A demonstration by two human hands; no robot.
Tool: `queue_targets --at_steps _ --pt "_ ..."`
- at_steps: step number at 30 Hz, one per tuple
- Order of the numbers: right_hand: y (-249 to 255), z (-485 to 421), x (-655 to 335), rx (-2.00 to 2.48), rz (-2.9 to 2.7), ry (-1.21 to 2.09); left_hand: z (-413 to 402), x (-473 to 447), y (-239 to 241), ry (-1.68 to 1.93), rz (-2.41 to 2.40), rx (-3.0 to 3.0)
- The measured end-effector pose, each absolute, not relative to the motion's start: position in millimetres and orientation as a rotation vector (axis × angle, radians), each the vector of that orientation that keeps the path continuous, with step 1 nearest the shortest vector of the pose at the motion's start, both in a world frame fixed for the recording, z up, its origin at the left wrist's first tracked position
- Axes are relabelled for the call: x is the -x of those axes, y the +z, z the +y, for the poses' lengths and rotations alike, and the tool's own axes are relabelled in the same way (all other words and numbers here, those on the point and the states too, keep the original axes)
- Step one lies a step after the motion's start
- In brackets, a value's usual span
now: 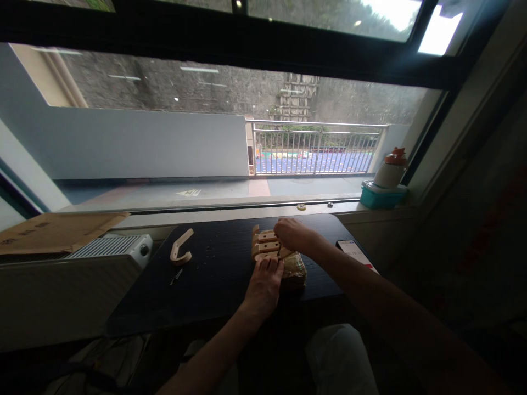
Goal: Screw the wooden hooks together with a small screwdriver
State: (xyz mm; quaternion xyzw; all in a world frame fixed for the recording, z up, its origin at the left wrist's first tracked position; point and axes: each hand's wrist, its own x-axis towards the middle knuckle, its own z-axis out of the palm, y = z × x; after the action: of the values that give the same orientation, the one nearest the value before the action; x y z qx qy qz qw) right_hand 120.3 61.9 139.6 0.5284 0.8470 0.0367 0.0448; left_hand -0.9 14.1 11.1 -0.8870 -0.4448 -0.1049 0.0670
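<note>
Several pale wooden pieces with dark holes, a wooden hook rack (268, 245), lie side by side on the dark table. My left hand (265, 282) has its fingers curled over the nearest piece, pressing on it. Above the rack's right side, my right hand (298, 235) is closed in a fist around a tool with a thin dark shaft, seemingly a screwdriver (280, 250); its handle is hidden. The shaft points down at the wood. A tape-wrapped block (295, 270) sits beside my left hand, at the rack's right end. To the left lies a loose J-shaped wooden hook (177, 249), with screws (176, 276) near it.
A phone (356, 255) lies at the right edge of the dark table (222, 296). On the windowsill stand a bottle (390, 171) on a teal box (382, 196), and a small roll (302, 207). Cardboard (61, 230) covers a radiator (119, 247) at left.
</note>
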Motion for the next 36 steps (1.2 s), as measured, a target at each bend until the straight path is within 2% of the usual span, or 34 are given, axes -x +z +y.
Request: queue_targets --at_steps 16,26,36 --pt "139 61 -113 -1.746 2.566 0.087 13 1 11 -0.338 -1.325 2.651" --pt "150 73 -122 -1.622 2.626 -0.038 12 0 14 -0.355 -1.352 2.668" --pt "139 77 -118 -1.538 2.669 0.094 13 1 10 -0.365 -1.354 2.663"
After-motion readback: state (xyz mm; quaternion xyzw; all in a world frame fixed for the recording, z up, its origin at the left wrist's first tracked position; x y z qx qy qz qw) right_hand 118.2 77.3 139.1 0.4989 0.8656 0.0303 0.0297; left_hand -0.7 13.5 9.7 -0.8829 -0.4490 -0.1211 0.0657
